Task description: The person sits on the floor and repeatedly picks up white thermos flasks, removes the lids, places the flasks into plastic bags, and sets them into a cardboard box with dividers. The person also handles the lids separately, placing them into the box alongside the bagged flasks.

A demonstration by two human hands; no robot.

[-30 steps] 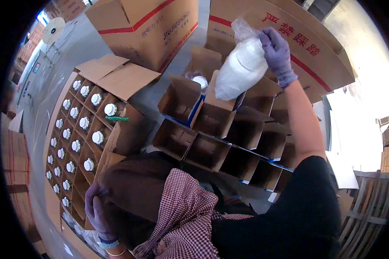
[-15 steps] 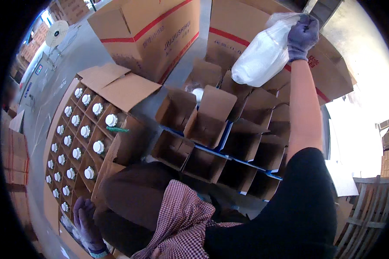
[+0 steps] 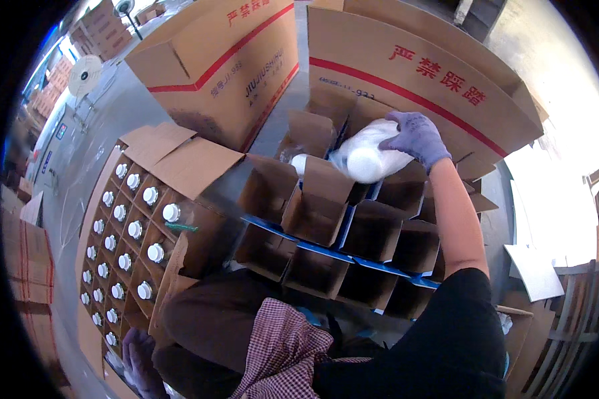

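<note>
My right hand (image 3: 416,138), in a purple-grey glove, is closed around a white bottle (image 3: 387,159) in thin, clear plastic. The bottle lies tilted over the far cells of a divided carton (image 3: 344,226), its round white end toward me. Another white-topped, plastic-wrapped item (image 3: 299,163) sits in a cell to its left. My left hand (image 3: 140,359), gloved too, rests low beside the carton of white-capped bottles (image 3: 134,229). Its fingers are loosely bent, partly hidden by my knee, and no object shows in them.
Two tall cartons with red stripes, one upright box (image 3: 213,80) and one wide box (image 3: 406,73), stand on the far side. Raised cardboard flaps (image 3: 180,156) lean between the bottle carton and the divided one. A wooden slatted rack (image 3: 566,332) stands at the right.
My right hand has come down and toward me, from pinching the plastic's top to gripping the bottle. The bottle has dropped to the divided carton's far cells. My left hand has lowered slightly.
</note>
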